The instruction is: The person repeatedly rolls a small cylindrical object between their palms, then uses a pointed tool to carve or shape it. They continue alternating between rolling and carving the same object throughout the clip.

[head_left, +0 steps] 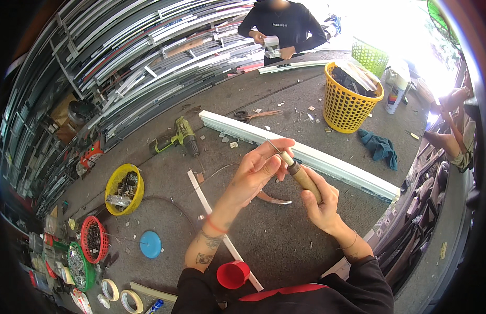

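My right hand (322,201) is wrapped round the brown wooden handle of a slim tool (304,183). Past a dark collar the tool has a pale sleeve and a thin metal shaft, so its exact kind is unclear. At that shaft end, the thumb and fingers of my left hand (257,170) are closed about it. Beyond both hands a long white frame profile (316,159) lies slantwise on the worktable (274,235). Below my left hand rests a curved metal piece (274,199), partly hidden by the fingers.
Left stand a green drill (179,137) and yellow (119,200), red (98,230) and green (80,266) baskets. A red cup (232,275) sits close to me. Scissors (248,115), a yellow bin (345,110) and blue cloth (378,146) lie farther off. A co-worker (282,31) stands opposite.
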The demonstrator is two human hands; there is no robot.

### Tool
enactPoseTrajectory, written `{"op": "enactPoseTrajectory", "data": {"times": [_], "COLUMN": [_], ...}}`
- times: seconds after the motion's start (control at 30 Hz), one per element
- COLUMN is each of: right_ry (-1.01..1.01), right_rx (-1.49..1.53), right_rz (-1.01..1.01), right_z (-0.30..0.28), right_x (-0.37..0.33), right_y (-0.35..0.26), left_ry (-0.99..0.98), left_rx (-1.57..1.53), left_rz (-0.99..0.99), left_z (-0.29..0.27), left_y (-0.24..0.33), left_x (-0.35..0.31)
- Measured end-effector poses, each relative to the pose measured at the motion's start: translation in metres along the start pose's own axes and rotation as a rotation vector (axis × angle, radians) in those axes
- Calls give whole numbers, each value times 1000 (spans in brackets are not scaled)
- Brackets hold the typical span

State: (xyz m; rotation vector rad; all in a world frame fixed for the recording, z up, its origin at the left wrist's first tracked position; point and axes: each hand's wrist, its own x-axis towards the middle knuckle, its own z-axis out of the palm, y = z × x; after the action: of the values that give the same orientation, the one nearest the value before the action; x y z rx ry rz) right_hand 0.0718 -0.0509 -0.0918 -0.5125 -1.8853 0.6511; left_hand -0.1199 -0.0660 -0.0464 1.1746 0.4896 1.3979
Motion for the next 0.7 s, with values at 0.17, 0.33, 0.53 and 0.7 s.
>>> {"op": "enactPoseTrajectory", "data": {"times": [0.17,0.33,0.53,0.7], "right_ry": [-7,-38,-20,6], "right_rx": [-35,13,-42,-82], "right_rz": [-48,-1,-80,-166], "right_z": [2,2,3,3], "right_x": [-2,-3,1,5], "right_y": [1,2,0,-1], "left_ry": [-19,-26,-70,-16], "left_rx": [224,206,383,453], "left_rz": [62,30,139,247], "left_z": [-8,-9,-11,-12], "left_y": [-2,0,6,11], "left_x": [0,-2,1,0]}}
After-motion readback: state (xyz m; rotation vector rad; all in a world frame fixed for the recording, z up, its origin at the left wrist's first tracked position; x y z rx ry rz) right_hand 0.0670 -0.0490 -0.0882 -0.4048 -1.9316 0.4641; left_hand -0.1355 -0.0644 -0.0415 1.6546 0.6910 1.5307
